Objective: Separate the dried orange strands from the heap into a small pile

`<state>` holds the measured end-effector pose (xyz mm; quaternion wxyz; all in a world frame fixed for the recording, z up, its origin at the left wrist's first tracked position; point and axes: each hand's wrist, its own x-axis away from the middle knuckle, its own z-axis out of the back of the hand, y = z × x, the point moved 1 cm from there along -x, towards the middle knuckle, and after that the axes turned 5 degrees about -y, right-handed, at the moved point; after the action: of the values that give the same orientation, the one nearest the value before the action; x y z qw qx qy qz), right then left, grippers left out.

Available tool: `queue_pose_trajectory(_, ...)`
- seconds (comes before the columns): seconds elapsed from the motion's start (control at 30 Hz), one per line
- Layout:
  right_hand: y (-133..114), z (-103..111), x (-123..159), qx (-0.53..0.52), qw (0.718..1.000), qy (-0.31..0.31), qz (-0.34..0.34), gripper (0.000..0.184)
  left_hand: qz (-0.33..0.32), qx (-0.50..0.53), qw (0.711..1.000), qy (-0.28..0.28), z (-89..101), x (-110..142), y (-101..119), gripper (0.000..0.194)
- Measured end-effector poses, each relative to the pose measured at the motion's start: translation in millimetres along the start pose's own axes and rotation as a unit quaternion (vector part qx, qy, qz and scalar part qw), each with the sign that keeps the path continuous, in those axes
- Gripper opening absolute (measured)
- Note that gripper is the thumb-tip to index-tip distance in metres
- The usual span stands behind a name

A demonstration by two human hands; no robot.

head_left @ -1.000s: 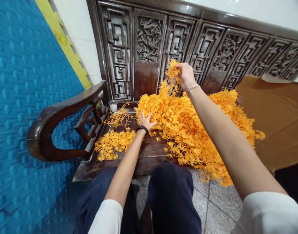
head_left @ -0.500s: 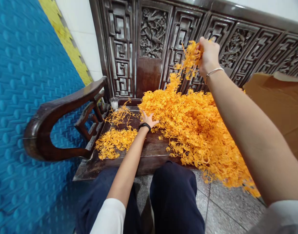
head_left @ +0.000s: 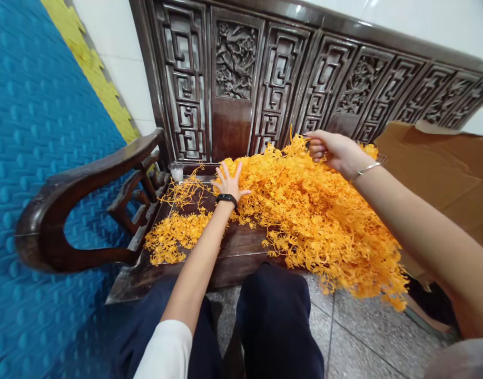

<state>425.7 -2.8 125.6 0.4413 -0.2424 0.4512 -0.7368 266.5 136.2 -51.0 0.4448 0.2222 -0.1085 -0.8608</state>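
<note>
A big heap of thin, branching orange plastic pieces (head_left: 304,210) covers much of the dark wooden bench seat (head_left: 241,245) and spills over its front edge. My left hand (head_left: 228,187) lies on the heap's left end with its fingers spread. At the back of the heap my right hand (head_left: 333,151) is closed, thumb against curled fingers, with a thin orange strand at the thumb tip; the rest of its grip is hidden. Left of my left hand lie a smaller patch of orange pieces (head_left: 174,231) and a tangle of bare orange stems (head_left: 186,190).
A small clear cup (head_left: 176,171) stands in the bench's back left corner, beside the curved armrest (head_left: 83,179). The carved backrest (head_left: 233,126) rises behind the heap. Brown cardboard (head_left: 434,179) is at the right. A blue textured mat (head_left: 47,105) stands at the left.
My right hand has come down from above the heap, lowering the raised clump of orange pieces onto it. My left hand has stayed on the heap's left end, its fingers spread wider.
</note>
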Motion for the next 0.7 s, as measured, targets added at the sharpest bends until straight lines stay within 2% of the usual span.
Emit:
queue_pose_trajectory(0.1, 9.2, 7.1, 26.5, 0.0, 0.999, 0.035, 0.019, 0.037, 0.0, -0.01, 0.999, -0.037, -20.2, -2.7, -7.8, 0.099)
queue_pose_trajectory(0.17, 12.9, 6.2, 47.1, 0.092, 0.993, 0.059, 0.041, 0.04, 0.02, -0.001, 0.999, -0.049, -28.8, -5.0, -10.9, 0.097)
queue_pose_trajectory(0.27, 22.1, -5.4, 79.4, 0.263, 0.962, 0.041, 0.06, 0.047, 0.044, 0.017, 0.997, -0.065, -32.2, -10.1, -12.4, 0.096)
queue_pose_trajectory(0.37, 36.0, -19.1, 105.9, 0.36, 0.926, 0.047, 0.106, 0.047, 0.065, 0.011, 0.994, -0.092, -29.1, -15.8, -10.1, 0.097)
queue_pose_trajectory(0.47, 50.3, -26.1, 124.7, 0.381, 0.916, 0.05, 0.114, 0.044, 0.086, -0.022, 0.99, -0.11, -27.3, -19.8, -3.9, 0.097)
queue_pose_trajectory(0.53, 56.5, -26.1, 136.6, 0.374, 0.918, 0.062, 0.117, 0.043, 0.09, -0.054, 0.99, -0.099, -29.2, -21.7, 0.2, 0.094)
queue_pose_trajectory(0.63, 60.2, -20.6, 156.9, 0.359, 0.918, 0.101, 0.135, 0.045, 0.098, -0.08, 0.988, -0.084, -36.3, -25.4, 2.5, 0.093)
queue_pose_trajectory(0.7, 61.2, -14.6, 169.6, 0.36, 0.915, 0.123, 0.138, 0.045, 0.114, -0.071, 0.987, -0.093, -41.9, -28.7, 1.2, 0.094)
